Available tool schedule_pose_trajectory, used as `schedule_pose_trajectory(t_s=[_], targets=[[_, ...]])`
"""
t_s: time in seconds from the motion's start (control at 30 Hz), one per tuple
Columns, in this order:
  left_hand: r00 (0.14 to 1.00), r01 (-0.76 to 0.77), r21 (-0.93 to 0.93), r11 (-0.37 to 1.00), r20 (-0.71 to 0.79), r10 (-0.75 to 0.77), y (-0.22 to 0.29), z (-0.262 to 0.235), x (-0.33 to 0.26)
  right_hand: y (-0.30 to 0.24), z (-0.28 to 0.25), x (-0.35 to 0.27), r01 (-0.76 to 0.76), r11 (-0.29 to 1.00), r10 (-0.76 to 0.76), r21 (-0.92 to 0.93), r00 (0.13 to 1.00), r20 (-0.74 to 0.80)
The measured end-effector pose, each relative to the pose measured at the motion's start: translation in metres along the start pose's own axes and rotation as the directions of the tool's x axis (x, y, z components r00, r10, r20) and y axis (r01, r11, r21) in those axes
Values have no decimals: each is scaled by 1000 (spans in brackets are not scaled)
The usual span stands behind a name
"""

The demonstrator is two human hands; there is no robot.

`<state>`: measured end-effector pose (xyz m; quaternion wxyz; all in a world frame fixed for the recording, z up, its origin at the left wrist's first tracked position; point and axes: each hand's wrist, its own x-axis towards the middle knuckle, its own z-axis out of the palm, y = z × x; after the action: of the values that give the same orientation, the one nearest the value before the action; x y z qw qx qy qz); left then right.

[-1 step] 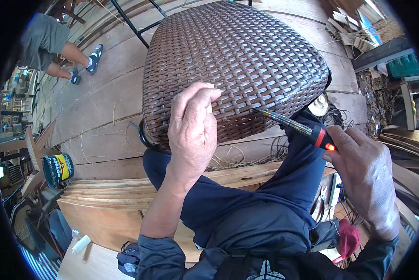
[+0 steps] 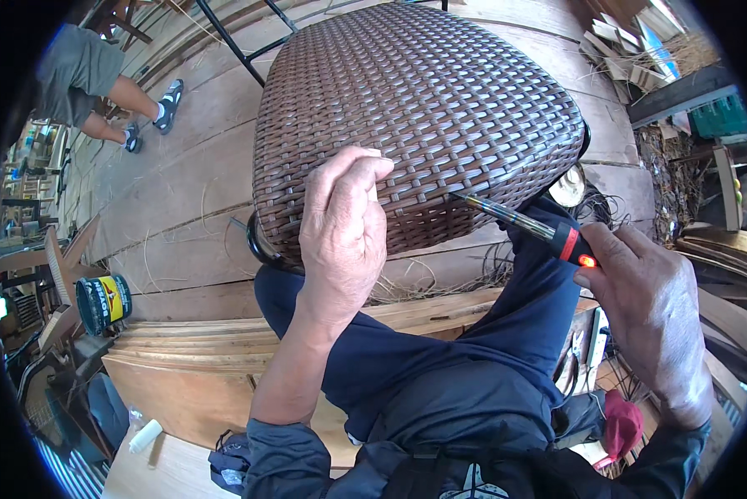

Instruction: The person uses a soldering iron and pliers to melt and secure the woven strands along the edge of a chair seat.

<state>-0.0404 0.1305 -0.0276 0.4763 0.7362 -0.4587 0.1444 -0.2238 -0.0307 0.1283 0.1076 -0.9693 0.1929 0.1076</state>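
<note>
A brown woven wicker seat (image 2: 407, 108) on a dark frame stands before my knees. My left hand (image 2: 344, 233) rests at its near edge with the fingers curled together. A small pale bit shows under those fingers, but I cannot make out what it is. My right hand (image 2: 644, 303) is closed around the black handle of a soldering iron (image 2: 515, 218), which has a red band and a glowing red light. Its metal barrel slants to the left, and the tip meets the weave at the seat's near edge, right of my left hand.
Stacked wooden boards (image 2: 190, 366) lie beneath and left of my legs. A dark paint can (image 2: 103, 304) stands at the left. A person's legs (image 2: 111, 91) show at the far left. Cut strands (image 2: 490, 270) litter the floor, and a red cloth (image 2: 621, 422) lies at the right.
</note>
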Motion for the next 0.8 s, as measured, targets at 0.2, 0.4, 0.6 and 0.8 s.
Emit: schedule_pose_trajectory(t_s=[0.2, 0.4, 0.6, 0.8], targets=[[984, -43, 89, 995, 177, 27, 8, 1, 3, 8, -16, -13, -105, 986, 139, 127, 943, -302], [888, -138, 341, 930, 459, -37, 24, -1, -10, 34, -6, 7, -90, 983, 136, 162, 945, -299], [899, -131, 303, 944, 437, -16, 12, -25, -7, 51, -5, 30, 139, 963, -202, -231, 939, -279], [958, -25, 247, 969, 283, -47, 3, -32, -13, 48, 9, 54, 267, 916, -359, -299, 880, -311]])
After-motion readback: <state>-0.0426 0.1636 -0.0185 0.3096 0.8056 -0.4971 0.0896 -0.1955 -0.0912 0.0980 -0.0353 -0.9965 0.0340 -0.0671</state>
